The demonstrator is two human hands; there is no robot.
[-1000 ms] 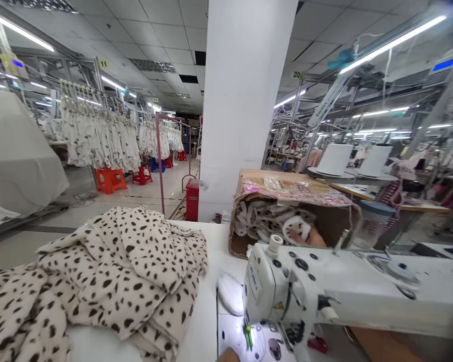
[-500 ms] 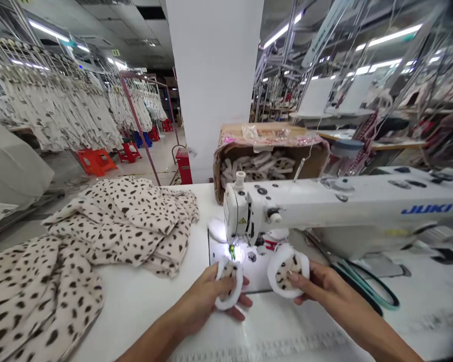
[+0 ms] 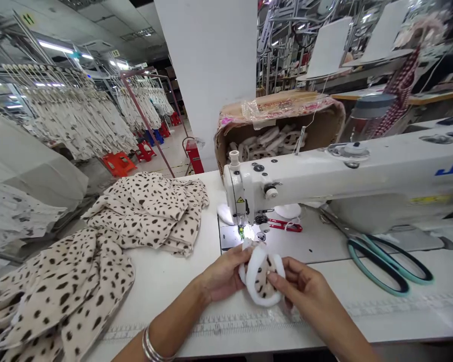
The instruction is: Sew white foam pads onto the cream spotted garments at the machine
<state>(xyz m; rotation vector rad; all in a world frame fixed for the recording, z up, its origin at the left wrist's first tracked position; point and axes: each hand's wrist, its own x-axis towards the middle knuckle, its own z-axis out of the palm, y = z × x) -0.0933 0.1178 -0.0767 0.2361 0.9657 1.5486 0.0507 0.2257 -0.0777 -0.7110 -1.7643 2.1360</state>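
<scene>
Just in front of the sewing machine (image 3: 245, 193), my two hands meet. Between the thumb and fingers of my right hand (image 3: 305, 286) is a round spotted fabric piece (image 3: 263, 276) edged with fluffy white trim. My left hand (image 3: 226, 274) is closed on a second white-trimmed fabric piece (image 3: 248, 244), mostly covered by the first one. The two pieces overlap, and both hands are close to the lit needle area. Part of the left fingers is hidden behind the fabric.
Scissors (image 3: 390, 264) with teal handles lie at right, beside a red tool (image 3: 287, 225) on the machine bed. Spotted cloth (image 3: 154, 211) is heaped at left. Behind the machine, a cardboard box (image 3: 283, 108) holds more white-trimmed pieces. A ruler strip (image 3: 219, 327) runs along the front edge.
My hands were apart with one fabric piece each; now they have come together and the pieces overlap. The right hand has moved left. The view has shifted, showing the scissors more fully.
</scene>
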